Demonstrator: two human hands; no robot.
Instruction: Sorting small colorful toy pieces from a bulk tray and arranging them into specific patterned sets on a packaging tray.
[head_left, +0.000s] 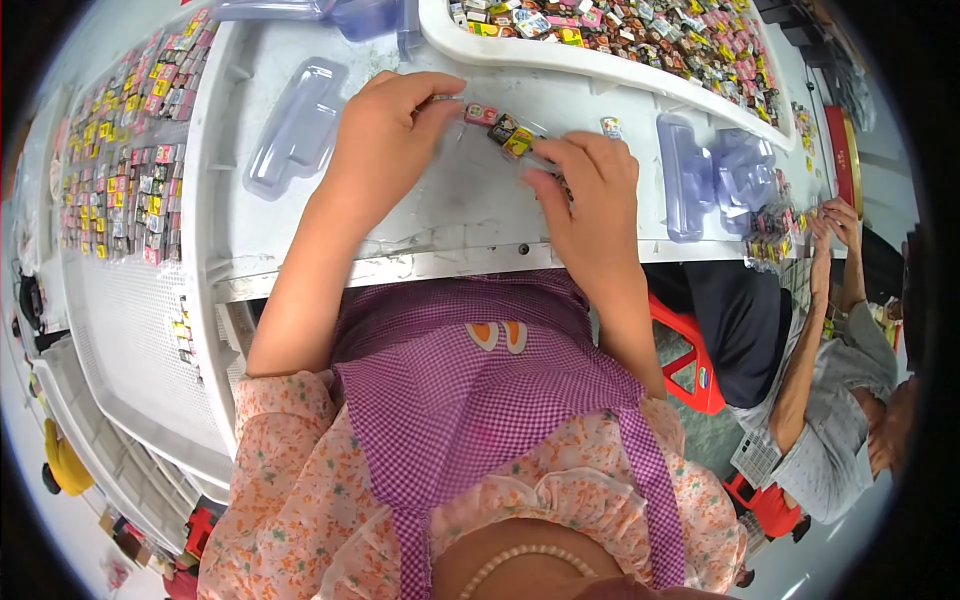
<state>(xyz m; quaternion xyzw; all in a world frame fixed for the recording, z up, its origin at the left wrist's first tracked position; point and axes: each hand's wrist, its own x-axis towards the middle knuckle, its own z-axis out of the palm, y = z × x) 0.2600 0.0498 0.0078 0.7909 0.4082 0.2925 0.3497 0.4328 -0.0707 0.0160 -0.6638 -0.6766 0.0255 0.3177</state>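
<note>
My two bare hands were above the white table (470, 215), with a clear tray (464, 127) stretched between them at a slant. The thumb and forefinger of my left hand (388, 140) were pinched together on its left end. My right hand (597, 195) curled around its other end, the forefinger tip beside the yellow pack and the thumb lower down, a gap between them; I could not tell how firmly those fingers gripped, though something dark showed inside them. A short row of small packs (500, 128), pink, then black, then yellow, ran along the tray between my hands.

One loose pack (611, 127) lay on the table just beyond my right hand. To my left lay a bluish tray (298, 130), and more bluish trays (685, 180) sat to my right. Ahead of me, a large white bin (570, 65) held a heap of mixed small packs (640, 50). Farther right, a co-worker's hands (838, 222) were near a cluster of filled trays (775, 232).
</note>
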